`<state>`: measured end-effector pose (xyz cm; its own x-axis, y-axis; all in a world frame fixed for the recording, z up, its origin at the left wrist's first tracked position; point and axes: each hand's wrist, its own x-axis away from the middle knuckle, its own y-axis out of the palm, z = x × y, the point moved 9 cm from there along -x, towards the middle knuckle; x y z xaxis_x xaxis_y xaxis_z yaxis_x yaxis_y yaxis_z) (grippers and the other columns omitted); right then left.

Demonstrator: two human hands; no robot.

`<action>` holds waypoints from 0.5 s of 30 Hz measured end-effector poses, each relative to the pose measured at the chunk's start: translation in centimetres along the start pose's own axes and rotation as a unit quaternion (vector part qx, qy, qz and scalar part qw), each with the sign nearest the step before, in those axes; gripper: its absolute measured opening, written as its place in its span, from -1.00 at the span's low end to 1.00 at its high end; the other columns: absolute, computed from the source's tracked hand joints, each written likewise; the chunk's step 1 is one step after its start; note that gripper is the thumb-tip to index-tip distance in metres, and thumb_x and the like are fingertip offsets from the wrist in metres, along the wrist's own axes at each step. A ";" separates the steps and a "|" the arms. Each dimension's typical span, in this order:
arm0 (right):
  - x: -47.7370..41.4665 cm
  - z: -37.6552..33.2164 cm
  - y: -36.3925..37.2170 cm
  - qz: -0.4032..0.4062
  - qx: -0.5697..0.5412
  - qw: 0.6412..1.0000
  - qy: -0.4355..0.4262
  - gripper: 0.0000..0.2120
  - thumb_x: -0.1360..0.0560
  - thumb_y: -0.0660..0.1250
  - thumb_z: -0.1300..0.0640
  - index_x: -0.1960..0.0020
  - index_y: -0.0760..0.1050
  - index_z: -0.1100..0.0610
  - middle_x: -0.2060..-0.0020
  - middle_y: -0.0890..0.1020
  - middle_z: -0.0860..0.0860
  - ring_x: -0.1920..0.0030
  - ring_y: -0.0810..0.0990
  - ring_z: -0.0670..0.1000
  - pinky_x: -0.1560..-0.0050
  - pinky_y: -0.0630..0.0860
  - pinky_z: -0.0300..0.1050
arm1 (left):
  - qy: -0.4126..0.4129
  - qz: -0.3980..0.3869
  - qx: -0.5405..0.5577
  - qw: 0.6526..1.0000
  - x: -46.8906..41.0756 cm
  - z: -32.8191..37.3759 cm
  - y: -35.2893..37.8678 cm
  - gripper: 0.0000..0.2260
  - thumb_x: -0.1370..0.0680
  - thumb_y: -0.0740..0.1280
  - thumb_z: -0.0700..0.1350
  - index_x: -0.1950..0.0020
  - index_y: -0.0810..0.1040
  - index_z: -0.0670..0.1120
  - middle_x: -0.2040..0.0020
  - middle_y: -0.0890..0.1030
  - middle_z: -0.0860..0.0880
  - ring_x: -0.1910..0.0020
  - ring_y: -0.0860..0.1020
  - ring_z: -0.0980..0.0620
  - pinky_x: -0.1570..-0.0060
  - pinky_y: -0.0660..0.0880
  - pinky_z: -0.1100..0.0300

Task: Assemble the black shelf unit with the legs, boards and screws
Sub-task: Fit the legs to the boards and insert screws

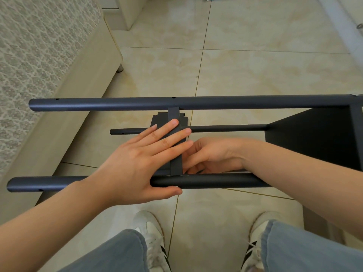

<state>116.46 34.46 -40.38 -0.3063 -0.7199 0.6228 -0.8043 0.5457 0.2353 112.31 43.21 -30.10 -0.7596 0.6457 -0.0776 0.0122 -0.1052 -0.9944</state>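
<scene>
The black shelf unit lies on its side on the tiled floor (255, 75), in front of the person's feet. Its legs run left to right: the far leg (117, 104), the near leg (216, 180) and, lower down between them, a third leg (225, 128). At the right end one board (306, 132) already sits between the legs.

The step in hand, as I judge it, is the fixing of the middle board (173, 116). This board stands on its edge between the far leg and the near leg, just below a screw hole (173, 97) in the far leg.

The left hand (137, 163) lies flat against the left face of the board. Its fingers (172, 122) are straight and a little spread, and they press on the board. The thumb lies along the near side of the near leg.

The right hand (212, 154) reaches in from the right side of the board, just above the near leg. Its fingers bend toward the board, but the tips are hidden behind the board's edge. I cannot tell whether they pinch a screw or only touch the board.

The next move probably calls for the board to stay square to both legs, with its fixing point in line with the hole in the leg, so that a screw can go in straight. The left hand should hold the board steady while the right hand places and turns the screw. More holes near the free ends of the legs suggest that another board comes after this one.
</scene>
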 end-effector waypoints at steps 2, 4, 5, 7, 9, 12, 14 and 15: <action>-0.1 -0.1 0.0 0.004 0.007 1.000 0.003 -0.73 -0.53 0.37 0.24 -0.22 0.57 0.29 -0.21 0.60 0.25 -0.12 0.59 0.16 -0.38 0.41 0.21 | 0.000 0.001 -0.002 1.000 -0.1 -0.1 0.0 -0.26 -0.54 0.20 0.38 -0.62 0.20 0.02 -0.63 0.15 0.04 -0.64 0.00 0.00 -0.56 0.07 -0.02; -0.2 0.0 0.2 0.007 0.014 1.000 0.007 -0.70 -0.55 0.36 0.25 -0.26 0.54 0.30 -0.22 0.59 0.25 -0.14 0.59 0.18 -0.38 0.42 0.20 | -0.001 0.003 0.001 1.000 0.0 -0.1 0.0 -0.26 -0.54 0.19 0.38 -0.62 0.20 0.02 -0.63 0.15 0.05 -0.64 0.00 0.00 -0.56 0.07 -0.03; -0.2 0.0 0.2 0.009 0.017 1.000 0.009 -0.69 -0.55 0.36 0.25 -0.28 0.53 0.31 -0.23 0.59 0.25 -0.15 0.59 0.19 -0.37 0.42 0.21 | -0.001 0.005 0.003 1.000 0.0 -0.1 0.0 -0.26 -0.54 0.19 0.38 -0.62 0.20 0.02 -0.63 0.15 0.05 -0.64 0.00 0.00 -0.56 0.08 -0.03; -0.2 -0.1 0.2 0.012 0.021 1.000 0.009 -0.68 -0.56 0.34 0.25 -0.30 0.51 0.31 -0.24 0.58 0.27 -0.15 0.58 0.19 -0.38 0.42 0.22 | 0.000 0.007 0.003 1.000 -0.1 -0.1 0.0 -0.26 -0.54 0.19 0.38 -0.62 0.20 0.03 -0.63 0.16 0.05 -0.64 0.01 0.00 -0.56 0.12 -0.06; -0.3 -0.2 0.3 0.013 0.028 0.999 0.010 -0.67 -0.57 0.33 0.24 -0.31 0.50 0.31 -0.25 0.56 0.28 -0.14 0.57 0.19 -0.38 0.41 0.22 | -0.001 0.009 0.006 1.000 -0.1 -0.1 -0.1 -0.26 -0.54 0.19 0.38 -0.62 0.20 0.04 -0.63 0.16 0.04 -0.64 0.01 0.00 -0.55 0.15 -0.08; -0.4 -0.4 0.6 0.011 0.041 0.999 0.008 -0.68 -0.59 0.32 0.22 -0.32 0.50 0.29 -0.25 0.56 0.29 -0.12 0.58 0.18 -0.37 0.42 0.20 | 0.001 0.010 0.009 1.000 -0.1 -0.1 0.0 -0.26 -0.54 0.21 0.38 -0.62 0.19 0.04 -0.63 0.16 0.04 -0.64 0.01 0.00 -0.55 0.17 -0.11; -0.3 -0.3 0.7 0.005 0.036 0.999 0.009 -0.68 -0.59 0.32 0.21 -0.32 0.50 0.29 -0.25 0.55 0.30 -0.08 0.59 0.16 -0.33 0.45 0.15 | 0.001 0.012 0.012 1.000 0.0 -0.1 0.0 -0.26 -0.54 0.22 0.37 -0.62 0.19 0.04 -0.63 0.16 0.05 -0.64 0.02 0.00 -0.54 0.19 -0.12; -0.2 -0.3 0.6 0.004 0.028 1.000 0.011 -0.67 -0.58 0.32 0.22 -0.32 0.50 0.30 -0.26 0.54 0.31 -0.06 0.59 0.15 -0.31 0.46 0.12 | 0.001 0.012 0.013 1.000 0.0 -0.1 -0.1 -0.26 -0.54 0.22 0.37 -0.62 0.19 0.04 -0.63 0.16 0.05 -0.64 0.02 0.00 -0.54 0.19 -0.13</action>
<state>116.15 35.09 -40.19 -0.3021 -0.7055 0.6412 -0.8293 0.5262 0.1883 112.32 43.28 -30.05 -0.7578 0.6446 -0.1013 0.0127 -0.1406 -0.9900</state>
